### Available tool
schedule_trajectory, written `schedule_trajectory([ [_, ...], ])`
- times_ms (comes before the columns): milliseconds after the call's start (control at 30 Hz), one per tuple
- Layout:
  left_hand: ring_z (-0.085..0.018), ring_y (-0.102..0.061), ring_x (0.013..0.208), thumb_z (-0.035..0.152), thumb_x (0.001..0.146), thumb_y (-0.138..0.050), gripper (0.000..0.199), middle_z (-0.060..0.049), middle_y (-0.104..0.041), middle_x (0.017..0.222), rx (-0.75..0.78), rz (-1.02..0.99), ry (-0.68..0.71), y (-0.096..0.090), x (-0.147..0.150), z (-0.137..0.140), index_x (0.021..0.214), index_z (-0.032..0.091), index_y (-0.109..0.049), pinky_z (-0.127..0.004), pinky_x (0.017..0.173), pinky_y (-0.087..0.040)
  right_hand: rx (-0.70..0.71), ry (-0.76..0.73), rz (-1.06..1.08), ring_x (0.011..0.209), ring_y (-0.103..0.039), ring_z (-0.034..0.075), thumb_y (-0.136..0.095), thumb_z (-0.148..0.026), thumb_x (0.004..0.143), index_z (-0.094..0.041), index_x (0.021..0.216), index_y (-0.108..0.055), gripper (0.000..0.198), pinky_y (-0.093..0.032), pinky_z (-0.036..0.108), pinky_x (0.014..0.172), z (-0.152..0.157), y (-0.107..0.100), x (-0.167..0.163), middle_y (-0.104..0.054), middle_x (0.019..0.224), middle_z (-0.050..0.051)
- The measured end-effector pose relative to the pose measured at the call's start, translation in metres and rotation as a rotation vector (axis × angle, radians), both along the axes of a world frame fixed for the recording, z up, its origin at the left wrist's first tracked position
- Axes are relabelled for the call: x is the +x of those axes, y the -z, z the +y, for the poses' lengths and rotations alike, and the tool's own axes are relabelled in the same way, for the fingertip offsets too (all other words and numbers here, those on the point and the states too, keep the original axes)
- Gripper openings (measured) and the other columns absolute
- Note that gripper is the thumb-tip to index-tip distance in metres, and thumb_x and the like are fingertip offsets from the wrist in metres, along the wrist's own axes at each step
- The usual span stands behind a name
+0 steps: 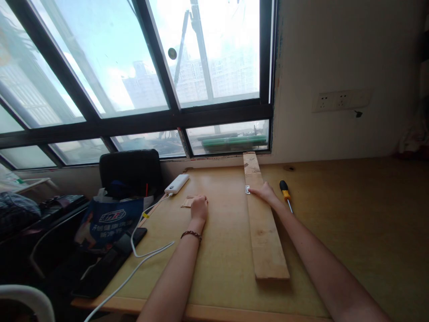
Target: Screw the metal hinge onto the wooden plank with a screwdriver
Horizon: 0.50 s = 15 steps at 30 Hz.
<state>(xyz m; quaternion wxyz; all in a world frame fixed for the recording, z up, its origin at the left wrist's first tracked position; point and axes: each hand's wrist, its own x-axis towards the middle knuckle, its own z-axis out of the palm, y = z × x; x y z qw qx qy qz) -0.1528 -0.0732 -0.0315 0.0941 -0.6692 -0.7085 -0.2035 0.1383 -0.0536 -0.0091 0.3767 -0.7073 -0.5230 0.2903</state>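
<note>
A long wooden board point(264, 232) lies lengthwise on the table, its far end near the window wall. On its left edge sits a small silvery metal hinge point(247, 189) with holes. My right hand point(265, 193) rests over the board, its thumb pressing on the hinge and the other fingers curled. My left hand point(200, 205) is closed just right of a small piece of cardboard point(187, 202), touching or overlapping it. Whatever those left fingers hold, if anything, is hidden. To the right of the board lies a screwdriver point(285, 191) with a black and yellow handle.
At the table's left edge a white power bank point(177, 184) trails a white cable point(147, 255) across the tabletop point(224, 250). Beyond that edge stand a black chair point(130, 172) and a blue bag point(107, 223). Wall sockets point(342, 99) are at right.
</note>
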Motion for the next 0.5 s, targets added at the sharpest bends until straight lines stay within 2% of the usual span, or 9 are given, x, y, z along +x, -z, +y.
schedule_trajectory([
  [333,-0.025,-0.053,0.091,0.022,0.078,-0.043,0.022,-0.013,-0.062,0.083,0.043,0.078,-0.062,-0.007,0.001,-0.006,0.077,0.015,-0.064,-0.033,0.079,-0.039,0.019,-0.005,0.019,0.100,-0.056,0.029,-0.072,-0.054,0.042,-0.009,0.104,-0.048,0.080,-0.046,0.032,0.079,0.000,0.001,0.001,-0.057,0.110,0.019],
  [400,-0.026,-0.051,0.095,0.022,0.078,-0.044,0.021,-0.013,-0.062,0.087,0.067,0.042,-0.014,-0.011,0.007,-0.010,0.081,0.015,-0.064,-0.036,0.084,-0.037,0.013,0.001,0.019,0.099,-0.056,0.028,-0.073,-0.053,0.042,-0.011,0.104,-0.048,0.079,-0.046,0.032,0.079,0.000,0.002,0.001,-0.058,0.110,0.018],
  [500,-0.024,-0.049,0.102,0.023,0.079,-0.045,0.021,-0.011,-0.061,0.097,0.127,-0.137,0.209,-0.011,0.030,-0.016,0.091,0.018,-0.062,-0.036,0.091,-0.034,0.006,0.005,0.008,0.100,-0.056,0.028,-0.073,-0.053,0.043,-0.012,0.104,-0.048,0.079,-0.046,0.033,0.079,0.000,0.002,0.001,-0.058,0.110,0.018],
])
